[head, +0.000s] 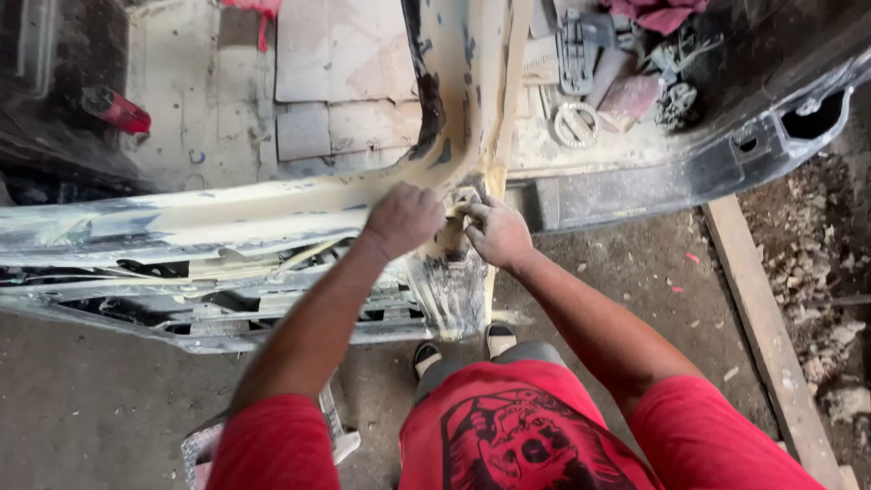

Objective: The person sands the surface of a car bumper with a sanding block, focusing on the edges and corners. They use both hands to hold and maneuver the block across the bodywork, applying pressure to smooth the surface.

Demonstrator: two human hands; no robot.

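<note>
Panel: a car body panel, smeared with pale yellow filler and sanded grey, is lying across the middle of the view, with a curved pillar rising from it.
Sanding piece: a small pale scrap is sitting at the joint where pillar meets panel.
Left hand: the left hand is pressing down there, its fingers curled together over the scrap.
Right hand: the right hand is resting just beside it, fingers bent and pinching the scrap's edge.
Count: two hands are working and two shoes are standing below.
Beyond: a red can is lying at left; a wooden plank is running along the floor at right.
</note>
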